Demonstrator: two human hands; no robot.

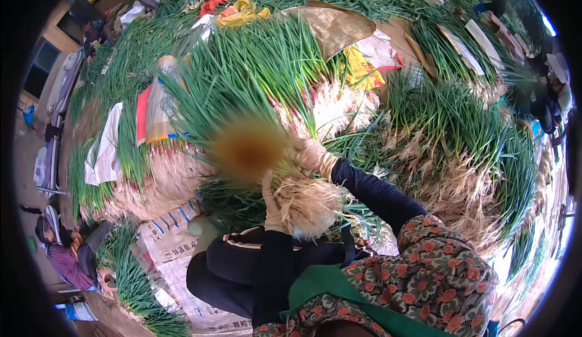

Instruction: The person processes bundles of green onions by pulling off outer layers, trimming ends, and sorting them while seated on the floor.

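My left hand (274, 206), in a pale glove, is closed around a bunch of green onions (310, 202) near its shaggy, pale roots. The gloved right hand (312, 156) grips the same bunch higher up, with its fingers partly hidden. The roots hang over my dark trousers, toward my lap. A blurred brown spot covers the space just left of my hands and hides part of the stems. Just beyond them, a large pile of green onions (267, 64) lies with its white roots toward me.
More green onions (461, 131) are heaped on the right, roots outward. Printed sacks (182, 240) lie at lower left. Brown sheeting (333, 27) and a yellow bag (362, 70) rest among the piles. Another person (70, 255) sits at far left; others work near the edges.
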